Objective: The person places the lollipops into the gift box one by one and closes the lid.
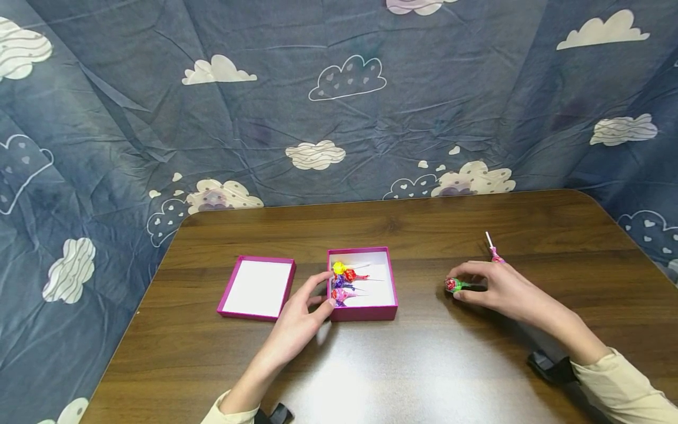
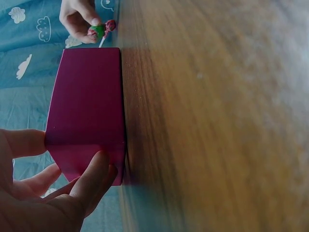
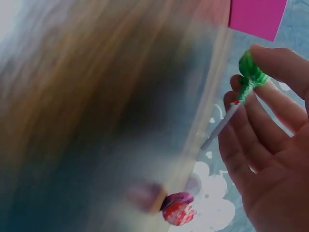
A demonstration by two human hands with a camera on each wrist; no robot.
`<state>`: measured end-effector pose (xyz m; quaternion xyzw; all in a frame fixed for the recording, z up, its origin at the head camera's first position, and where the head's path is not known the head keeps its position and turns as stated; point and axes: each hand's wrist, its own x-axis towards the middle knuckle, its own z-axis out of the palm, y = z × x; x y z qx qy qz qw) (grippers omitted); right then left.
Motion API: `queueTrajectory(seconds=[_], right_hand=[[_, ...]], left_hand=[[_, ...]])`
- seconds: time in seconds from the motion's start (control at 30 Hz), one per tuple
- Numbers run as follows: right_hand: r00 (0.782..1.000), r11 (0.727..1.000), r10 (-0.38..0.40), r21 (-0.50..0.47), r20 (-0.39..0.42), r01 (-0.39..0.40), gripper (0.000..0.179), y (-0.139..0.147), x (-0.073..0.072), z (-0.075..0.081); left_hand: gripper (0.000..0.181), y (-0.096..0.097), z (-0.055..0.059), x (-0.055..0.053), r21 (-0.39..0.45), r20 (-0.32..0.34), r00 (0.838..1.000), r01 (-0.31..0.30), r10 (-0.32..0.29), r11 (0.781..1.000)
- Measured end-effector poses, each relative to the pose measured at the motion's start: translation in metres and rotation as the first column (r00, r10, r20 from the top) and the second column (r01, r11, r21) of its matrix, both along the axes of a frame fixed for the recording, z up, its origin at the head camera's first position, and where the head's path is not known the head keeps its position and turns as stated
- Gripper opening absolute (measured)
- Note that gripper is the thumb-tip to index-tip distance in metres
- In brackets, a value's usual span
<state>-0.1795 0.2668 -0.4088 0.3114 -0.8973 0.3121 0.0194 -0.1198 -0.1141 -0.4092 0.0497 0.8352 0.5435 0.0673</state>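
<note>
My left hand (image 1: 296,321) touches the left wall of an open magenta box (image 1: 365,313), thumb and fingers spread along that side. Inside the box, several wrapped lollipops in yellow, red, purple and pink lie with their sticks pointing right. To the right of the box, my right hand (image 1: 489,287) pinches a green and red wrapped lollipop (image 1: 453,285) by its candy end. In the right wrist view, the white stick of this green lollipop (image 3: 248,72) slants down across the fingers. A pink wrapped lollipop (image 1: 496,255) lies behind the right hand, partly hidden by it.
The magenta lid (image 1: 256,287) lies to the left of the box, its white inside facing up. The brown wooden table (image 1: 424,377) ends at the back against a blue cloth (image 1: 275,123) with cloud prints.
</note>
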Motion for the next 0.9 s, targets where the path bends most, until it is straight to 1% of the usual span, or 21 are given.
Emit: queueTrajectory(seconds=[0.1, 0.23, 0.37, 0.6, 0.73, 0.9], right_hand=[[1.0, 0.999, -0.001, -0.039, -0.024, 0.0, 0.023, -0.005, 0.001, 0.002], [0.998, 0.997, -0.021, -0.079, -0.062, 0.017, 0.023, -0.012, 0.004, 0.006], [0.996, 0.993, -0.04, -0.112, -0.078, 0.031, 0.026, -0.019, 0.007, 0.008], [0.99, 0.988, -0.072, -0.144, -0.12, 0.054, 0.031, -0.026, 0.009, 0.01], [0.989, 0.984, -0.092, -0.162, -0.116, 0.072, 0.033, -0.029, 0.01, 0.012], [0.991, 0.981, -0.076, -0.185, -0.111, 0.055, 0.033, -0.036, 0.012, 0.015]], left_hand=[[0.05, 0.0, 0.001, 0.001, 0.006, -0.003, 1.0, 0.002, -0.002, 1.0], [0.049, 0.0, 0.001, 0.001, 0.01, -0.007, 1.0, 0.003, -0.003, 1.0], [0.049, 0.0, 0.001, 0.001, 0.011, -0.005, 1.0, 0.0, 0.0, 1.0], [0.05, 0.0, 0.0, 0.001, 0.008, -0.011, 1.0, 0.002, -0.002, 1.0], [0.05, 0.0, 0.001, 0.001, 0.011, -0.006, 1.0, 0.0, 0.0, 1.0], [0.05, 0.001, 0.002, 0.002, 0.016, -0.003, 1.0, -0.001, 0.001, 1.0]])
